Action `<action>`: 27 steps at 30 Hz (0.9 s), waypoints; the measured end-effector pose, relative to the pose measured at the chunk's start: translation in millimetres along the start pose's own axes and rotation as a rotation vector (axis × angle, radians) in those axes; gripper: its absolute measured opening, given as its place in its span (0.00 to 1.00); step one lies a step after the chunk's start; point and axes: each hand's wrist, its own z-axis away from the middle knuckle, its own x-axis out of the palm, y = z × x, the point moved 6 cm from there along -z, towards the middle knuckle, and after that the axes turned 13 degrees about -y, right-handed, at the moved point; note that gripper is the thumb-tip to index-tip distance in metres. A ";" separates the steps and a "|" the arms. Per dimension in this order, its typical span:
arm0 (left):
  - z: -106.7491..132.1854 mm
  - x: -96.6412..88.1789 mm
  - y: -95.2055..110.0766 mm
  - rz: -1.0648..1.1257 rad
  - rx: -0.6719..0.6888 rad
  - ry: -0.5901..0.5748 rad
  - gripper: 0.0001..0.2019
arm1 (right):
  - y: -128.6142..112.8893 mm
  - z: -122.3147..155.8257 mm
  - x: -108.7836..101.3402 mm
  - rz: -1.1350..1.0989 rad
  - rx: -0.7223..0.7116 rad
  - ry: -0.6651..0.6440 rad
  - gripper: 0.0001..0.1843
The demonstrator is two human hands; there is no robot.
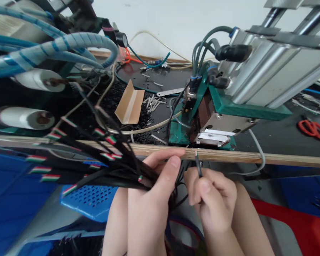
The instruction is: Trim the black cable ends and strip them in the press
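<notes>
My left hand (160, 177) is wrapped round a thick bundle of black cables (114, 176), whose ends fan out to the left. Red, white and green wires show at many of those ends. My right hand (213, 195) pinches a single black cable (198, 167) between thumb and fingers, its coloured tip pointing up at the table edge. Just beyond that tip stands a press (216, 124) with a green frame, metal block and silver cylinders. Below my hands, the cables' lower lengths hang down over my lap, partly hidden.
A folded cardboard piece (130, 103) lies among small black bits and pale tube pieces (153, 103) on the bench. Red-handled scissors (313, 128) rest at right. The bench's wooden edge (282, 159) runs across. A blue stool (90, 199) stands below left.
</notes>
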 end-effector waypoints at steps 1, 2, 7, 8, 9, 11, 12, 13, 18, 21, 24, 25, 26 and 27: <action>-1.5 -1.7 0.3 0.005 0.019 0.020 0.05 | 0.9 -4.5 -5.4 -0.061 0.001 0.077 0.25; -3.0 -2.7 1.1 0.016 0.042 0.032 0.05 | 1.4 -9.9 -10.9 -0.105 0.003 0.159 0.26; -7.8 -1.8 9.2 0.073 0.168 0.079 0.06 | 2.0 -36.2 -25.9 -0.157 0.051 0.395 0.24; -7.8 -1.9 9.3 0.084 0.172 0.109 0.06 | 2.2 -38.7 -26.1 -0.160 0.064 0.403 0.24; -7.5 -1.8 8.7 0.094 0.170 0.136 0.07 | 2.5 -40.0 -25.9 -0.163 0.078 0.406 0.24; -7.1 -0.2 7.1 0.108 0.170 0.158 0.07 | 2.7 -39.7 -25.6 -0.166 0.097 0.410 0.24; -7.0 1.3 6.1 0.109 0.170 0.150 0.07 | 2.8 -38.8 -25.7 -0.166 0.107 0.413 0.25; -6.9 2.8 5.2 0.107 0.172 0.137 0.07 | 2.9 -37.8 -26.0 -0.164 0.117 0.416 0.25; -5.3 7.1 0.6 0.098 0.198 0.099 0.09 | 4.6 -36.2 -28.5 -0.163 0.163 0.408 0.26; -7.0 7.7 -0.9 0.108 0.209 0.092 0.09 | 4.7 -36.7 -29.1 -0.167 0.166 0.409 0.26; -11.0 7.5 -0.2 0.117 0.222 0.068 0.10 | 4.9 -36.5 -28.8 -0.159 0.181 0.416 0.26; -12.1 7.1 0.1 0.119 0.225 0.065 0.10 | 4.9 -36.4 -28.7 -0.158 0.183 0.415 0.26; -12.7 6.5 0.3 0.121 0.222 0.066 0.10 | 5.0 -36.3 -28.5 -0.158 0.182 0.413 0.26; -12.9 6.0 0.4 0.121 0.218 0.069 0.10 | 5.2 -36.1 -28.5 -0.160 0.180 0.411 0.26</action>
